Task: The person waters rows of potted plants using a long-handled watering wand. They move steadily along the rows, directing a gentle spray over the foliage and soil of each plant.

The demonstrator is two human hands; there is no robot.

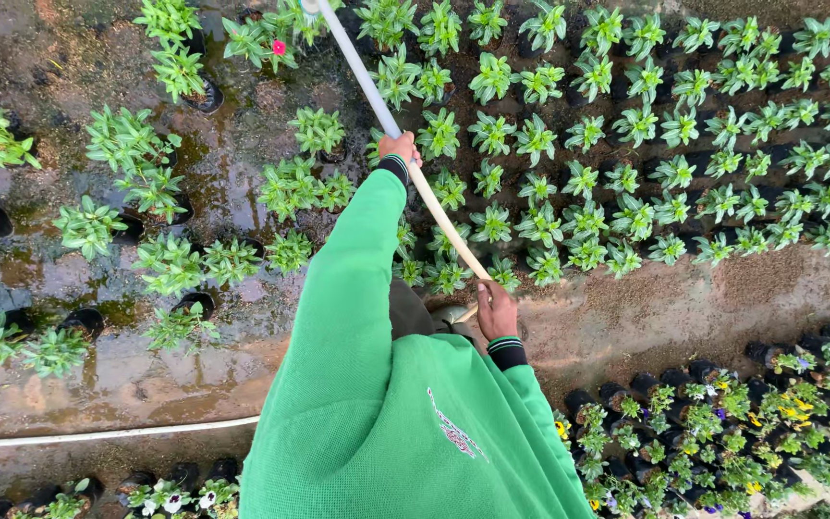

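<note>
A pale hose (405, 144) slants up and away over rows of potted seedlings (626, 125), its nozzle cut off at the frame's top. The left hand (399, 148) grips it farther along, arm outstretched; the right hand (497, 309) clasps it nearer the green-sleeved body, above wet ground (98, 375).

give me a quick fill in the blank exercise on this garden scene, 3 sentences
1. Both hands grip a long pale ____ that reaches out over the potted seedlings.
2. The left hand sits ____ along it than the right hand.
3. The person's sleeves are ____ in colour.

Missing words: hose; farther; green
</note>
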